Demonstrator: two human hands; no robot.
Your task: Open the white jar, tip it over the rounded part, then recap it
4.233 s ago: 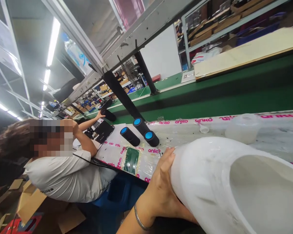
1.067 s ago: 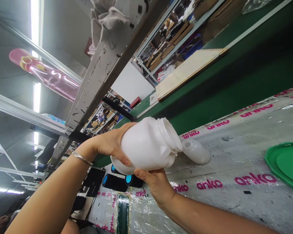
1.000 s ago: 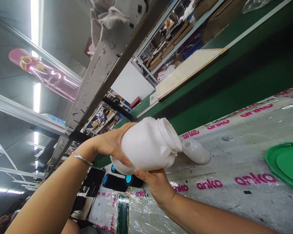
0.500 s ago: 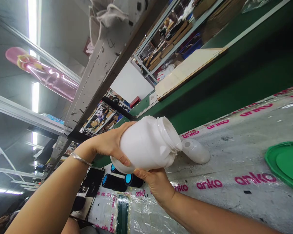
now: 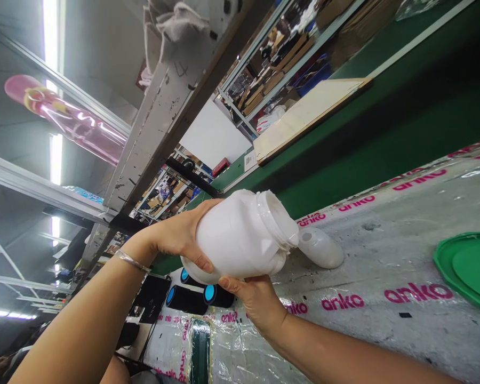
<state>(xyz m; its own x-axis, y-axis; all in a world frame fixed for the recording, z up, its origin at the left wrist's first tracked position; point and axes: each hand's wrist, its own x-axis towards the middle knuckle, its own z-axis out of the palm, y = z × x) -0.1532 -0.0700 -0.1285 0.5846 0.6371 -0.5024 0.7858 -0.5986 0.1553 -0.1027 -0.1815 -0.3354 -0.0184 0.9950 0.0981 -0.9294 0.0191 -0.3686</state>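
White jar (image 5: 236, 232), held tilted over the bench (image 5: 376, 261).
L hand (image 5: 186, 234) curled round base end; R hand (image 5: 262, 304) cupped underneath, thumb pressed to its side. From here I'd guess lt., stiffish plastic, prob. slick, unlikely to crack; best hold = round the body w/ 2nd hand nr. the neck.

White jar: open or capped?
Open: the white jar shows a bare, ridged neck and no cap. Contents: cannot tell, its inside is mostly hidden.

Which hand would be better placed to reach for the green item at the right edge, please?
Probably the right hand: it holds the white jar from below, nearer the green item, while the left hand grips the base end.
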